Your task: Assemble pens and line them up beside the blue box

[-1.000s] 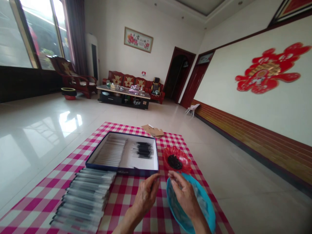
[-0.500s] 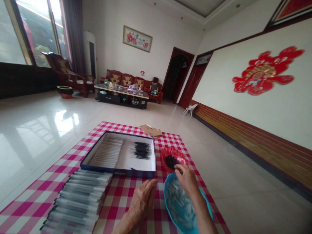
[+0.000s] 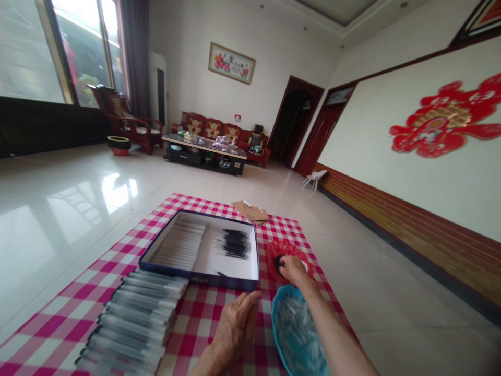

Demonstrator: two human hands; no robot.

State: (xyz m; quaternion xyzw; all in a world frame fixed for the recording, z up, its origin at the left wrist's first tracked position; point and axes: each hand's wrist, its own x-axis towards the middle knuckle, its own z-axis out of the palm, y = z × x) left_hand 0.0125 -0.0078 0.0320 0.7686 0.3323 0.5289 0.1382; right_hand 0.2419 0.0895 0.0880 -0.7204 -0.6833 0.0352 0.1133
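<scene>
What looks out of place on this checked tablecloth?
One thing: a single dark sliver lies near the front wall of the shallow box, apart from the lined-up black pen refills. I see no obvious spill or damage.

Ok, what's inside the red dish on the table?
Small black pieces show toward the left side of the red dish. The right hand covers part of the dish's inside, so whatever lies beneath it can't be seen.
</scene>
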